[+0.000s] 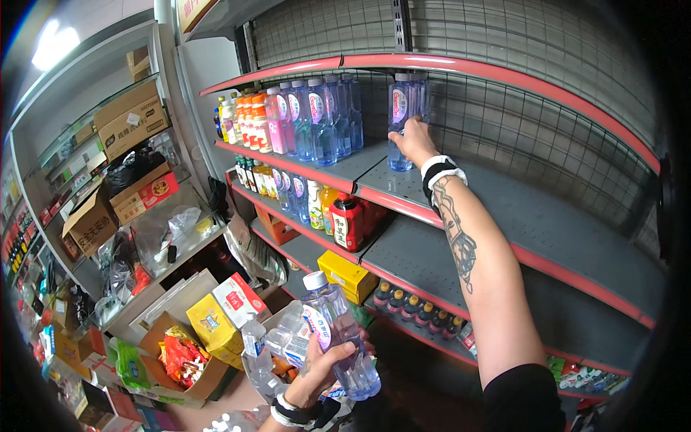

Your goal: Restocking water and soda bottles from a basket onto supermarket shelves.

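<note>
My right hand (415,139) reaches onto the upper shelf, its fingers around the lower half of a clear bluish plastic water bottle (400,116). This bottle stands upright, at the front of a short row of similar bottles (422,97). Lower down, close to my body, my left hand (324,362) grips another bottle of the same kind (345,345), tilted and with a white cap. To the left of my right hand stands a group of matching bottles (323,124), with a gap of bare shelf (367,159) between.
Pink, white and orange-capped bottles (259,121) line the upper shelf's left end. Below are a red jug (347,221), a yellow box (348,276) and several dark bottles (415,308). Cartons (178,362) and empty plastic bottles (259,345) crowd the lower left. A red shelf edge (399,202) runs across.
</note>
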A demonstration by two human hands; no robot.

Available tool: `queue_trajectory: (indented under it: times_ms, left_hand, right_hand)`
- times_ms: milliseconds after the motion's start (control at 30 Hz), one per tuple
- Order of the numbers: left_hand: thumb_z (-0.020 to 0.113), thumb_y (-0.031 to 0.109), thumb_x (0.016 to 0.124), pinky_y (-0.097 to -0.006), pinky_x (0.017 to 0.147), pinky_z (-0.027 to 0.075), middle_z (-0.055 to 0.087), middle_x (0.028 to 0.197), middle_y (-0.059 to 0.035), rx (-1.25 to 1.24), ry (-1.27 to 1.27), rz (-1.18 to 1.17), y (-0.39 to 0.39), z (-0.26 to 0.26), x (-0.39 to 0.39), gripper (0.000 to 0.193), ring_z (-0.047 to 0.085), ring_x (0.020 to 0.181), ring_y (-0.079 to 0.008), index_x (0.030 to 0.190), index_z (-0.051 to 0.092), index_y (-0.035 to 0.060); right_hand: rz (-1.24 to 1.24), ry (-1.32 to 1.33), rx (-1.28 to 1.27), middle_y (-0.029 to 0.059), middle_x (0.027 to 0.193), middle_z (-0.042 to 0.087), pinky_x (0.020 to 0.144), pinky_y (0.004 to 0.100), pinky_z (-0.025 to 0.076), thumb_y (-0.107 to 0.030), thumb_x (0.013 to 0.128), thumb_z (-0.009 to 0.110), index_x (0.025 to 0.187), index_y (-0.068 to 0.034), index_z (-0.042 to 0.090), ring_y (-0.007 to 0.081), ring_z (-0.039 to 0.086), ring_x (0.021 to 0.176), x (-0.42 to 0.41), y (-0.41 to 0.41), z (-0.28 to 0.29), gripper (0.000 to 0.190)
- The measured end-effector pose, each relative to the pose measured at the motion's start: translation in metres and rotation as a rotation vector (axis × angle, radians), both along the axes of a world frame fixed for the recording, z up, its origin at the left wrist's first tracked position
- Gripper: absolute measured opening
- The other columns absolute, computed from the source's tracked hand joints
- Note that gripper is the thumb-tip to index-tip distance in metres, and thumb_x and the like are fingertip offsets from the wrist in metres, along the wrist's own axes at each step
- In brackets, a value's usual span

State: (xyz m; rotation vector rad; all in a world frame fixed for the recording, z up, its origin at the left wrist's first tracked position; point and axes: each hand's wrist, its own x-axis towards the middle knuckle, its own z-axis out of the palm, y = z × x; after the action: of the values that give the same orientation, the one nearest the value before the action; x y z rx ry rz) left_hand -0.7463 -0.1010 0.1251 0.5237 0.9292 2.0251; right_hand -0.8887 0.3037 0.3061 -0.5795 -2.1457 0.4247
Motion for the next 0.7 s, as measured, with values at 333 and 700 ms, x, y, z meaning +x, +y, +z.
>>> queue_trajectory:
  times_ms: [333, 700]
  left_hand:
    - [0.071, 0.018, 0.082, -0.0429, 0.089, 0.056, 0.062, 0.110, -0.0150, -0.141, 0.011, 0.097, -0.020, -0.010, 0.003, 0.055, 0.066, 0.098, -0.0265, 0.128, 0.048, -0.0019]
    - [0.064, 0.049, 0.089, -0.0436, 0.081, 0.057, 0.061, 0.105, -0.0145, -0.081, 0.030, 0.105, -0.009, -0.014, 0.006, 0.073, 0.067, 0.091, -0.0291, 0.143, 0.038, 0.0075]
  right_hand:
    - [0.005, -0.047, -0.010, 0.0302, 0.092, 0.067, 0.049, 0.0360, 0.059, -0.023, 0.086, 0.074, 0.118, 0.023, 0.042, 0.0344, 0.072, 0.071, -0.005, 0.003, 0.001, 0.065]
    - [-0.086, -0.088, -0.088, 0.0392, 0.122, 0.056, 0.078, 0.0472, 0.058, -0.050, 0.083, 0.075, 0.135, 0.020, 0.033, 0.0474, 0.064, 0.106, 0.041, -0.029, 0.003, 0.097]
